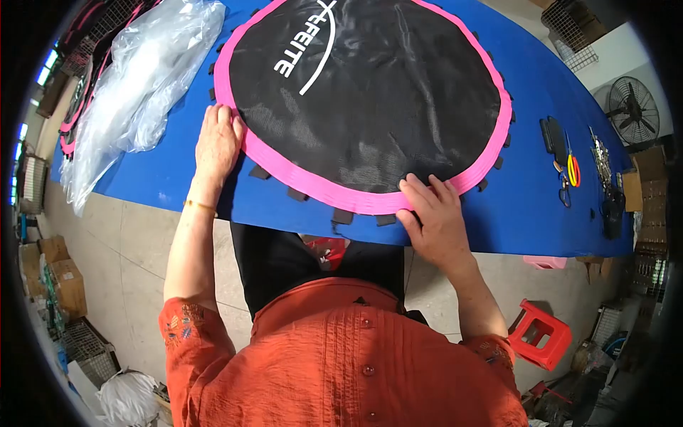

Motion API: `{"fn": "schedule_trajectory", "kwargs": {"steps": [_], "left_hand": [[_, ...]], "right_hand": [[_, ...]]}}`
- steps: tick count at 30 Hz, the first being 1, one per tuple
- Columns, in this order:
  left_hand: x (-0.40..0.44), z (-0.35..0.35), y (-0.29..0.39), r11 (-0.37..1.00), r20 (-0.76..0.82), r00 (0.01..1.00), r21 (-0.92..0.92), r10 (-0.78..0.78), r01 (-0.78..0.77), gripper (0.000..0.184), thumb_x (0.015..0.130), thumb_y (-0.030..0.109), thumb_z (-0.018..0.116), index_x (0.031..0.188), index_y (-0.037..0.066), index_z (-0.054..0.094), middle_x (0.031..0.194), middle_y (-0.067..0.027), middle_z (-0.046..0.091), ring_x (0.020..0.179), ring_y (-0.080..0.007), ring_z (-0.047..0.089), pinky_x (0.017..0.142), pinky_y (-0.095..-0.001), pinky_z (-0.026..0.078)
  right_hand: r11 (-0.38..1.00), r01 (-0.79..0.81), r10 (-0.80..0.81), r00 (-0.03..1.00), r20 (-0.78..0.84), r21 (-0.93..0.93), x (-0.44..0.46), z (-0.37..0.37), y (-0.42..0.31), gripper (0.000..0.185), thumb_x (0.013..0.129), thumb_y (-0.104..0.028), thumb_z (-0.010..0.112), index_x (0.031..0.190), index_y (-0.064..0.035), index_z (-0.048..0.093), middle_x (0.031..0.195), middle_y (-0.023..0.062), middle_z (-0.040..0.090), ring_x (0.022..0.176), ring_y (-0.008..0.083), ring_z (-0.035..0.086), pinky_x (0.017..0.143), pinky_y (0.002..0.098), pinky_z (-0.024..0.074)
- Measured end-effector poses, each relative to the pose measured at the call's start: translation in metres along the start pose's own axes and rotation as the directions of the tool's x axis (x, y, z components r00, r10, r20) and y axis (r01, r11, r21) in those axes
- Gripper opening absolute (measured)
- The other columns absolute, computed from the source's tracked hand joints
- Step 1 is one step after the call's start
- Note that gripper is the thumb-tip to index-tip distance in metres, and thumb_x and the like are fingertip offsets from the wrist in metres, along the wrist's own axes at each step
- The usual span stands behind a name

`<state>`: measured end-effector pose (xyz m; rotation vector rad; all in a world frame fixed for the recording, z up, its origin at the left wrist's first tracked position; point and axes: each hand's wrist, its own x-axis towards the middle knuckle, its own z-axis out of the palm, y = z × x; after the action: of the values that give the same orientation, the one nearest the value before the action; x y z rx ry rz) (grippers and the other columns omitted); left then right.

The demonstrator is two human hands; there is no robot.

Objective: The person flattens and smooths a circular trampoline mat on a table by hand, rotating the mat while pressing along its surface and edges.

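Observation:
A round black trampoline mat (341,107) with a pink border (313,186) and white lettering lies on the blue table (178,171). Black webbing tabs (343,215) stick out around its rim. At the mat's left edge, my left hand (219,142) touches the pink border, fingers stretched forward and close together. My right hand (435,217) rests on the near right part of the border, its fingers spread over pink and black and its thumb at the outer edge. What lies beneath either palm is hidden.
Clear plastic sheeting (142,78) covers the table's left end. Scissors with yellow and red handles (573,171), a black tool (553,136) and small metal pieces (601,156) lie at the right. A red stool (541,334) and a fan (632,110) stand beyond the table.

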<state>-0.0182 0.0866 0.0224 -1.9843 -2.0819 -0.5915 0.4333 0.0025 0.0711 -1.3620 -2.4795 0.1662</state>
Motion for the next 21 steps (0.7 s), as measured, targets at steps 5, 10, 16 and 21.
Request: {"fn": "schedule_trajectory", "kwargs": {"steps": [5,10,16,21], "left_hand": [[-0.018,-0.023,0.041,0.994,-0.108,0.994,0.105,0.005,0.007,0.047,0.098,0.027,0.073,0.129,-0.006,0.059,0.137,-0.0304,0.061,0.131,-0.0481,0.057,0.112,-0.0548,0.046],[-0.098,-0.057,0.145,0.94,-0.034,0.99,-0.31,0.139,-0.142,0.049,0.097,0.03,0.075,0.131,-0.003,0.064,0.144,-0.0267,0.059,0.142,-0.0465,0.052,0.125,-0.0605,0.036],[-0.124,-0.041,0.161,0.914,-0.02,0.966,-0.319,0.259,-0.252,0.04,0.096,0.031,0.075,0.126,0.004,0.071,0.144,-0.0276,0.059,0.144,-0.046,0.051,0.126,-0.0623,0.032],[-0.121,-0.034,0.155,0.9,-0.07,0.951,-0.31,0.3,-0.307,0.04,0.092,0.029,0.076,0.123,0.004,0.072,0.14,-0.0271,0.062,0.14,-0.0461,0.055,0.123,-0.0622,0.037]], "right_hand": [[1.0,0.007,-0.007,0.999,0.047,0.002,0.007,-0.002,-0.015,0.049,0.102,-0.036,0.068,0.144,-0.0102,0.067,0.149,0.0095,0.066,0.137,0.0387,0.058,0.123,0.0624,0.0332],[0.998,0.051,-0.052,0.997,0.064,0.021,0.017,-0.001,-0.021,0.048,0.102,-0.035,0.068,0.143,-0.0099,0.068,0.148,0.0083,0.066,0.137,0.0359,0.058,0.125,0.0638,0.0286],[0.977,0.206,-0.208,0.977,0.036,0.061,0.038,0.012,-0.035,0.045,0.102,-0.036,0.067,0.139,-0.0097,0.072,0.147,0.0064,0.068,0.138,0.0346,0.057,0.125,0.0654,0.0268],[0.982,0.191,-0.19,0.978,0.087,-0.003,0.032,0.0,-0.023,0.044,0.102,-0.036,0.067,0.136,-0.0093,0.073,0.145,0.0048,0.069,0.138,0.0343,0.057,0.125,0.0653,0.0257]]}}
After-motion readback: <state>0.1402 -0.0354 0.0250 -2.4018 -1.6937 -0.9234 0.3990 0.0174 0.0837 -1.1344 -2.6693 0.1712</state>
